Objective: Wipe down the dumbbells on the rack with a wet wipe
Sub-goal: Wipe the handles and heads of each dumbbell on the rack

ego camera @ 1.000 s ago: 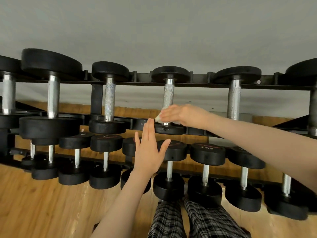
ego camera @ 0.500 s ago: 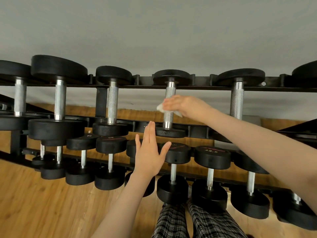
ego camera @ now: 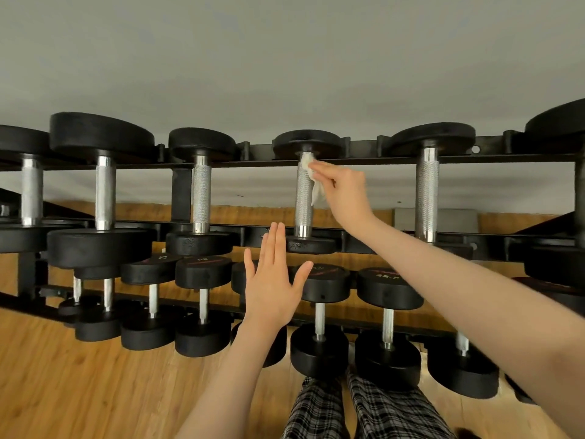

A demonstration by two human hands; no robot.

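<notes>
Your right hand (ego camera: 343,188) pinches the crumpled white wet wipe (ego camera: 311,177) between thumb and fingertips and presses it against the far end of the knurled silver handle (ego camera: 303,198) of the small black-headed dumbbell on the upper tier of the black steel rack (ego camera: 373,159). That handle's long axis runs from its near head, close by your open hand, to its far head (ego camera: 306,142) by the back rail, and the wipe sits almost at the far head. So the untouched-looking length lies nearward from your grip; the stroke, I judge, should pull back along the handle toward you. Your left hand (ego camera: 273,282) is flat, fingers straight, holding nothing, hovering in front of the lower-tier dumbbells (ego camera: 323,282); it is nearer the handle's near head than the right.
</notes>
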